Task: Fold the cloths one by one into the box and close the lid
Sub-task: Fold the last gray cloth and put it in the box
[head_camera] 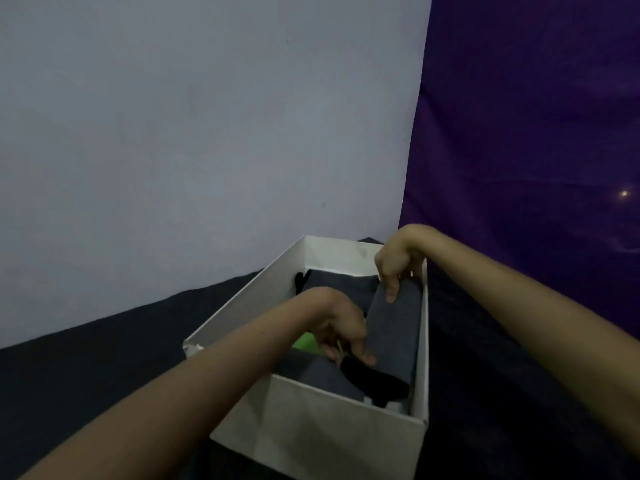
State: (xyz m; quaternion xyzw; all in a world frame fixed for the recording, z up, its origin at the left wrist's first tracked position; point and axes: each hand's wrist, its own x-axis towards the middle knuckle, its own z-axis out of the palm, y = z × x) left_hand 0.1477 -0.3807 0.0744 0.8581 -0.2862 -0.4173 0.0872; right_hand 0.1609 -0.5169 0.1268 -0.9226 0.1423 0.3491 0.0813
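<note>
In the head view a white cardboard box (322, 441) stands open on a dark surface (86, 386), with no lid on it. It sits a little right of the middle, and its long side runs from near to far. Behind it is a pale wall (190, 133), and at the right hangs a purple curtain (536, 116).

Both bare forearms reach into the box from the near side. The right hand (398, 265) is at the far right corner of the box. Its fingers curl down and pinch the far end of a folded grey cloth (394, 337), which lies along the right wall of the box. The left hand (341, 327) is in the middle of the box, and its fingers press on the left edge of the same grey cloth, so both hands hold it.

Just near the left hand lies a black cloth (377, 379), close to the near wall. A small part of a bright green cloth (306, 342) shows under the left hand. More dark grey cloth (332, 280) lies at the far end of the box.
</note>
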